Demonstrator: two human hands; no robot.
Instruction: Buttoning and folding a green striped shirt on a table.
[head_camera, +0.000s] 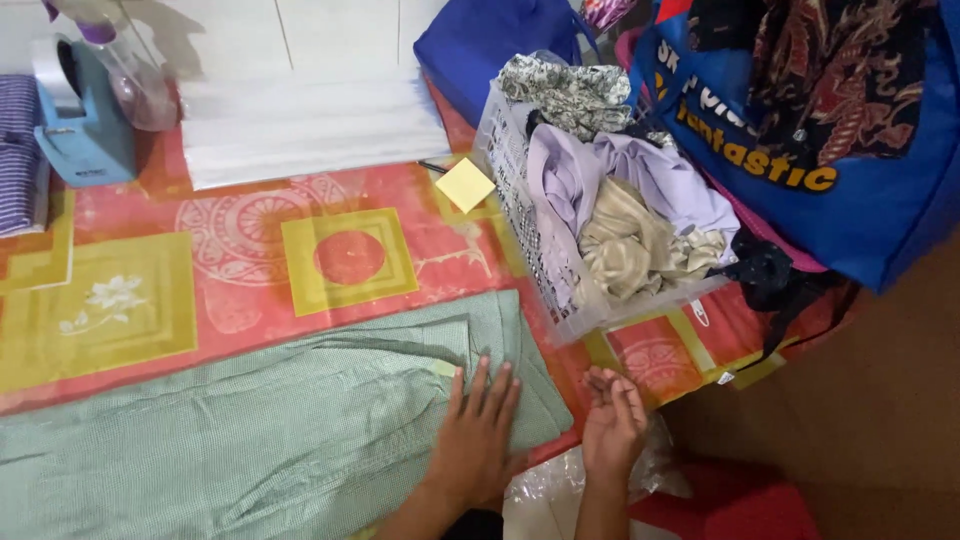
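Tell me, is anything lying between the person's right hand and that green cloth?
Nothing visible does. The right hand hovers palm-up just past the edge of the green cloth, with only bare patterned mat between them. The left hand already lies flat on the cloth.

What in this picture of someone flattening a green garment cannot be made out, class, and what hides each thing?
- Green garment: its full shape; the head view's bottom and left edges cut it off.
- Right hand: whether the curled fingers hold anything.
- White basket: its lower contents, buried under the lilac and beige clothes.
- Blue bag: cut off by the top and right edges.
- Left hand: the cloth beneath the palm.
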